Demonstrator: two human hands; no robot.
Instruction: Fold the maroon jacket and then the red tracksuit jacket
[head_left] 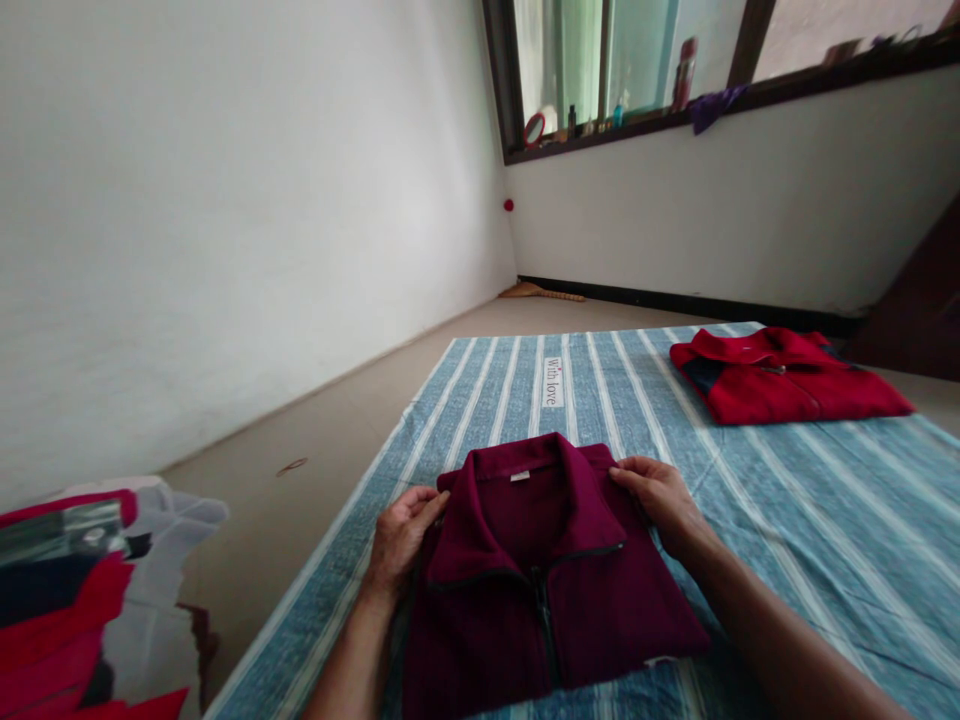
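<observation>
A maroon zip-up jacket (487,630) lies folded on the blue-and-white striped cloth, its collar turned toward the far side and a small white label inside the neck. Its dark zipper runs down the front middle. My left hand (401,535) pinches the jacket's edge at the left shoulder, thumb on top. At the opposite shoulder, my right hand (660,500) grips the fabric between thumb and fingers. Both hands are closed on the jacket, and some fingertips are hidden under the cloth.
A folded red jacket (795,385) lies at the far right of the striped cloth (502,390). At lower left, a white bag (161,560) stands by several red and dark garments (60,610). A broom (536,291) rests in the room's corner. Bottles line the windowsill (600,133).
</observation>
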